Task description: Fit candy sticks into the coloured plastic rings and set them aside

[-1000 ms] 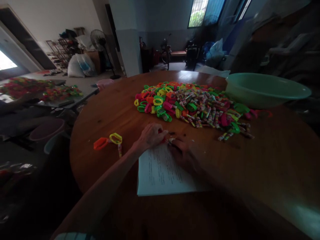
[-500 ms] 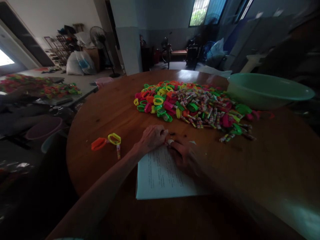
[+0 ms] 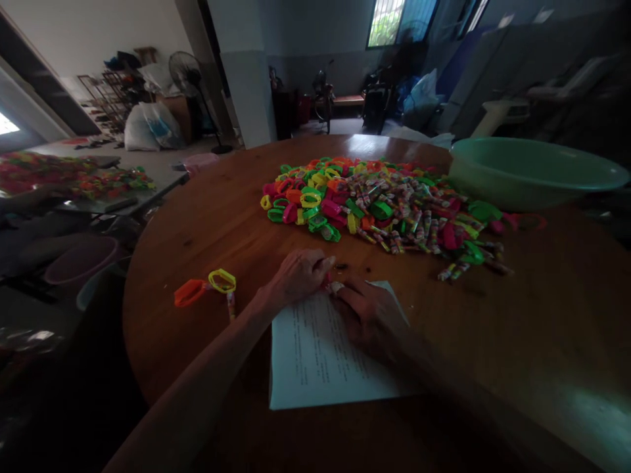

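Observation:
My left hand (image 3: 298, 274) and my right hand (image 3: 371, 314) meet at the top edge of a printed white sheet (image 3: 315, 358) on a round wooden table (image 3: 207, 217). Both are closed in a pinch on one small piece (image 3: 334, 286), pale at the tip with a bit of pink; I cannot make out what it is. Just beyond them lies a big pile of neon plastic rings and small wrapped candy rolls (image 3: 374, 203). An orange ring (image 3: 190, 292) and a yellow ring (image 3: 221, 280) with a candy roll lie to the left of my left hand.
A large green basin (image 3: 532, 172) stands at the table's far right. Another table at the left carries more coloured pieces (image 3: 73, 177). A purple tub (image 3: 81, 263) sits on the floor by it. A fan, bags and shelves stand at the back.
Both hands stay pinched together over the sheet's top edge. The view has shifted slightly; my right hand now shows more clearly.

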{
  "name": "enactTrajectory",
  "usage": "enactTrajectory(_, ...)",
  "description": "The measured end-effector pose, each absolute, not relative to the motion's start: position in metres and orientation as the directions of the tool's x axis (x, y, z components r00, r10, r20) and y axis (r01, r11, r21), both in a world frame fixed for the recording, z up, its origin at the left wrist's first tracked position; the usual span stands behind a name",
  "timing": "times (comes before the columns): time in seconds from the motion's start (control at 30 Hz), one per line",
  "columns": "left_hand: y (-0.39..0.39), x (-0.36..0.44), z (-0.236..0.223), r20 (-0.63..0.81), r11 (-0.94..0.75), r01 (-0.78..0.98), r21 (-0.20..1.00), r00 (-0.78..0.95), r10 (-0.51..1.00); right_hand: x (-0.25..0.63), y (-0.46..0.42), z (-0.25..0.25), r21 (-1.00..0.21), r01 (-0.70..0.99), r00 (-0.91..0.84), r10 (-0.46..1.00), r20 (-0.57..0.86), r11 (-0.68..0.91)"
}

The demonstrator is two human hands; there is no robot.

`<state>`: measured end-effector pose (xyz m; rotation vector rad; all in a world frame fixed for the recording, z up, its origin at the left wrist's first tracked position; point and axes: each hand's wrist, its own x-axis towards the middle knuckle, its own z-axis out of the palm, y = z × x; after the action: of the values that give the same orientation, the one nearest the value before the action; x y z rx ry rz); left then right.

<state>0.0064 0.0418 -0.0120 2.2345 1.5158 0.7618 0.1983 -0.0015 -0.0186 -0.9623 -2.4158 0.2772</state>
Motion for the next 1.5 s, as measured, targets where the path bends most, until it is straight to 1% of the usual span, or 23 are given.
enactTrajectory(0.13, 0.043, 0.005, -0.015, 0.265, -0.392, 0.746, 0.538, 0.292, 0.919, 0.199, 0.0, -0.021, -0.414, 0.547, -0.581, 0.686, 0.438, 0.727)
enactTrajectory(0.17, 0.043, 0.004, -0.015, 0.27, -0.388, 0.743, 0.545, 0.283, 0.92, 0.2, 0.0, -0.021, -0.441, 0.53, -0.568, 0.689, 0.45, 0.724)
enactTrajectory(0.27, 0.044, 0.003, -0.016, 0.269, -0.382, 0.697, 0.607, 0.272, 0.924, 0.201, 0.002, -0.02, -0.606, 0.449, -0.475, 0.75, 0.461, 0.657)
enactTrajectory(0.37, 0.045, 0.002, -0.015, 0.232, -0.356, 0.633, 0.687, 0.274, 0.934, 0.203, 0.003, -0.02, -0.754, 0.363, -0.379, 0.826, 0.417, 0.547)
enactTrajectory(0.43, 0.046, 0.002, -0.014, 0.226, -0.33, 0.603, 0.726, 0.244, 0.943, 0.204, 0.004, -0.021, -0.803, 0.335, -0.328, 0.86, 0.391, 0.493)
enactTrajectory(0.53, 0.046, 0.004, -0.013, 0.263, -0.314, 0.576, 0.755, 0.173, 0.949, 0.203, 0.005, -0.023, -0.829, 0.304, -0.294, 0.874, 0.388, 0.47)
enactTrajectory(0.67, 0.037, 0.0, -0.01, 0.267, -0.318, 0.534, 0.783, 0.174, 0.948, 0.202, 0.005, -0.024, -0.795, 0.296, -0.314, 0.84, 0.442, 0.529)
enactTrajectory(0.73, 0.029, -0.007, -0.009, 0.262, -0.318, 0.524, 0.79, 0.18, 0.948, 0.202, 0.004, -0.022, -0.743, 0.316, -0.337, 0.802, 0.493, 0.59)
enactTrajectory(0.8, 0.021, -0.015, -0.009, 0.255, -0.32, 0.514, 0.796, 0.194, 0.947, 0.202, 0.003, -0.019, -0.689, 0.349, -0.385, 0.768, 0.512, 0.635)
enactTrajectory(0.9, 0.01, -0.029, -0.01, 0.209, -0.296, 0.474, 0.829, 0.228, 0.951, 0.202, 0.001, -0.016, -0.621, 0.416, -0.465, 0.742, 0.483, 0.665)
enactTrajectory(0.97, 0.005, -0.037, -0.01, 0.188, -0.285, 0.48, 0.83, 0.241, 0.952, 0.202, 0.001, -0.017, -0.586, 0.458, -0.488, 0.74, 0.463, 0.668)
enactTrajectory(1.1, -0.001, -0.043, -0.006, 0.204, -0.325, 0.572, 0.753, 0.267, 0.942, 0.201, 0.001, -0.019, -0.549, 0.491, -0.522, 0.733, 0.436, 0.676)
enactTrajectory(1.17, -0.003, -0.041, -0.003, 0.197, -0.354, 0.59, 0.726, 0.315, 0.928, 0.2, 0.002, -0.018, -0.531, 0.496, -0.548, 0.722, 0.422, 0.687)
enactTrajectory(1.27, -0.005, -0.037, 0.002, 0.175, -0.375, 0.585, 0.719, 0.37, 0.912, 0.2, 0.002, -0.014, -0.509, 0.489, -0.595, 0.698, 0.398, 0.708)
enactTrajectory(1.37, -0.005, -0.034, 0.003, 0.174, -0.37, 0.591, 0.717, 0.363, 0.915, 0.2, 0.002, -0.013, -0.477, 0.497, -0.625, 0.68, 0.382, 0.725)
enactTrajectory(1.5, -0.006, -0.034, 0.003, 0.179, -0.375, 0.598, 0.708, 0.361, 0.915, 0.199, 0.0, -0.016, -0.435, 0.504, -0.637, 0.662, 0.396, 0.746)
